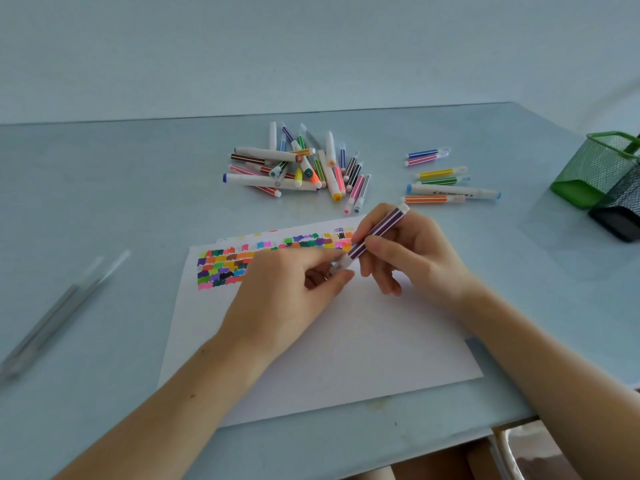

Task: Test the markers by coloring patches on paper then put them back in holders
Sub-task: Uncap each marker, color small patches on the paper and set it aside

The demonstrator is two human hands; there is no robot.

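Fingers (337, 277) of the left hand (277, 292) pinch the cap end of a purple striped marker (375, 233); right hand (412, 254) grips its barrel, w/ the marker tilted above the paper (329, 341), near the colored patches (221, 268). Behind on the tabletop (104, 202): loose marker pile (301, 166), then a smaller row (446, 176). Far right, green mesh holder (595, 168) & black mesh holder (623, 209) touch; contents can't be seen.

Marker pile (298, 168) behind paper (332, 334), smaller marker row (446, 178) right of pile, holders (602, 174) far right
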